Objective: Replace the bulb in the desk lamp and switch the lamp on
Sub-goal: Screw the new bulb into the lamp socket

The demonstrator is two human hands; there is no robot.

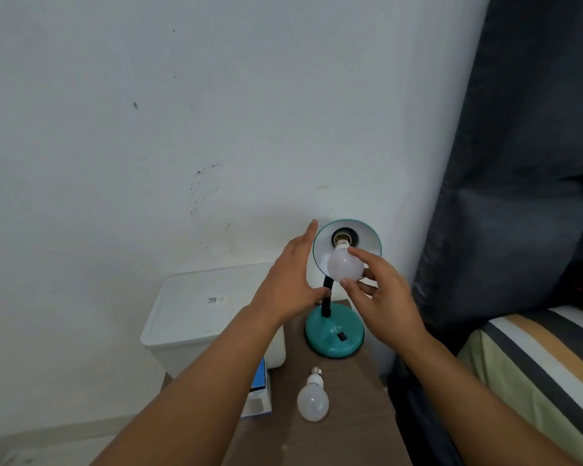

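Head view: right hand [381,297] pinches a bulb [345,268] at the lamp [334,334] shade's socket — left hand [292,284] open beside the shade. Light, smooth, likely fragile, it is best gripped around its globe. A second bulb [313,400] lies on the surface [350,415].
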